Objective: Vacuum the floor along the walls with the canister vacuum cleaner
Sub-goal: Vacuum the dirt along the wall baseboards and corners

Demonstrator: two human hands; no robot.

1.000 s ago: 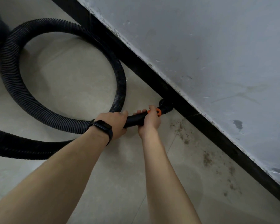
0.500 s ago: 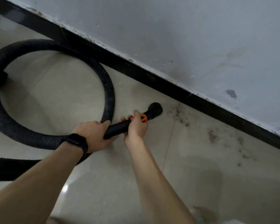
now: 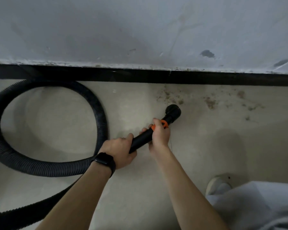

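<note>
Drew round black plastic vacuum nozzle (image 3: pixel 173 112) off black baseboard (image 3: pixel 206 78) to brown grit (image 3: pixel 210 102) beyond fingers, with left hand (image 3: pixel 119 151) and right hand (image 3: pixel 160 136) wrapped round it.

Nozzle (image 3: pixel 172 112) between hose loop (image 3: pixel 100 113) leftward and dirt (image 3: pixel 210 102) rightward.

The left hand (image 3: pixel 119 151) and right hand (image 3: pixel 160 137) grip the wand (image 3: pixel 141 138), angled toward one o'clock. Its nozzle (image 3: pixel 173 112) sits near dirt (image 3: pixel 209 102) at two o'clock.
</note>
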